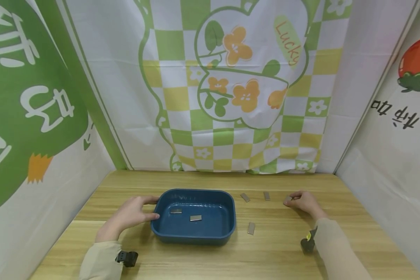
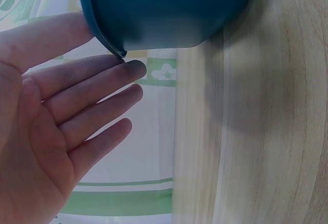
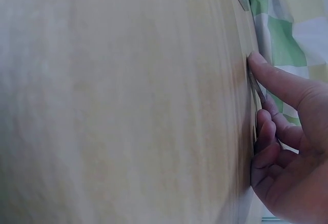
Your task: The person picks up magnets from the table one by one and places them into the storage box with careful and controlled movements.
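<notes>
A dark blue plastic tray (image 1: 193, 237) stands on the wooden table, with two small grey metal plates (image 1: 195, 218) lying inside. My left hand (image 1: 150, 210) rests against the tray's left wall with straight fingers; in the left wrist view the left hand (image 2: 128, 88) has its fingertips by the tray's (image 2: 169, 8) rim. To the right of the tray, my right hand (image 1: 291, 201) is down on the table. In the right wrist view the right hand (image 3: 259, 101) pinches a thin metal plate (image 3: 256, 88) between forefinger and thumb, right at the tabletop.
Three more metal plates lie loose on the table: one (image 1: 245, 197) and another (image 1: 266, 195) behind the tray's right corner, a third (image 1: 251, 228) beside its right wall. Printed cloth walls close the table at back and sides.
</notes>
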Demonstrator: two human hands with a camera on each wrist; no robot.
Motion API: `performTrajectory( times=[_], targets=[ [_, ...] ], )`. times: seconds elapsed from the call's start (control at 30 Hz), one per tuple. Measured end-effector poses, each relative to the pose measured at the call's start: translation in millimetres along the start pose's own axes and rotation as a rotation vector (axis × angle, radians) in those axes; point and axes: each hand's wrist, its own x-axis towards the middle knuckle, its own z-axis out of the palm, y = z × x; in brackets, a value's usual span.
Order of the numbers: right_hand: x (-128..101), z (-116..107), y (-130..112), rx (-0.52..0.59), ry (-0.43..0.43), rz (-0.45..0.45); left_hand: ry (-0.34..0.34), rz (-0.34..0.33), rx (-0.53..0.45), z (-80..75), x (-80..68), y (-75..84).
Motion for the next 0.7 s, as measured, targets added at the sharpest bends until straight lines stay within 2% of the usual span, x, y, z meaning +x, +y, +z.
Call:
performTrajectory(
  times=[0.7],
  targets=[
    [-1.6,-2.7,-2.3,-0.014,0.003,0.004,-0.012,-0.017,-0.018,-1.9,-0.6,4.3]
  ],
)
